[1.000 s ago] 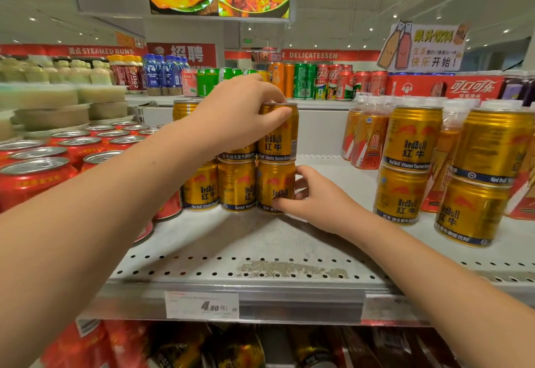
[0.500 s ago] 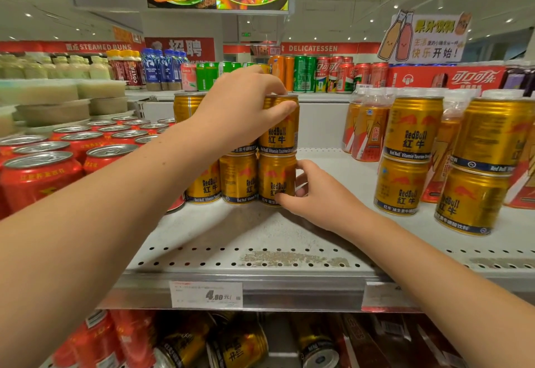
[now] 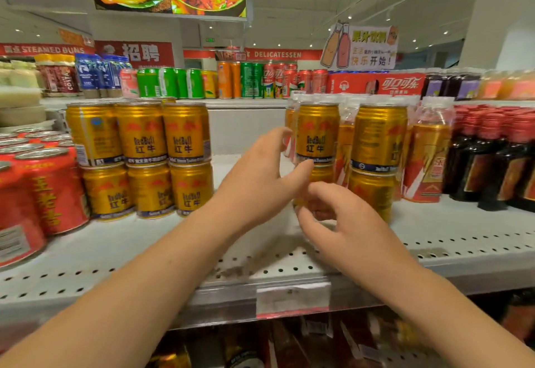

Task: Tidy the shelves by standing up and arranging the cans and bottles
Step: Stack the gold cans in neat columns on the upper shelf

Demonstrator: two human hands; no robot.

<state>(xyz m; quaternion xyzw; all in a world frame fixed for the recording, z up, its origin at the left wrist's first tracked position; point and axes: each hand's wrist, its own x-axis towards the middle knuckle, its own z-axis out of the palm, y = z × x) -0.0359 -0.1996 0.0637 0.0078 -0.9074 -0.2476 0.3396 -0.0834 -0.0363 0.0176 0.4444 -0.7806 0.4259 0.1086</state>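
On the white perforated shelf [image 3: 121, 249] a block of gold Red Bull cans [image 3: 144, 159] stands upright, two layers high, at the left. To the right, a two-high stack of gold cans [image 3: 317, 133] stands beside another such stack [image 3: 377, 141]. My left hand [image 3: 260, 179] is open in the gap between the groups, thumb tip near the upper can's bottom edge. My right hand [image 3: 335, 222] is open, fingers curled in front of the lower can of that stack, which it partly hides. Neither hand clearly grips a can.
Red herbal-tea cans [image 3: 43, 191] fill the shelf's left end. Orange plastic bottles [image 3: 428, 162] and dark red-capped bottles [image 3: 492, 159] stand at the right. Soda cans [image 3: 249, 81] line the shelf behind. More cans lie on the lower shelf [image 3: 249, 347].
Both hands let go of the left block of gold cans and moved right to the stack of two cans. The camera view shifted right as well.
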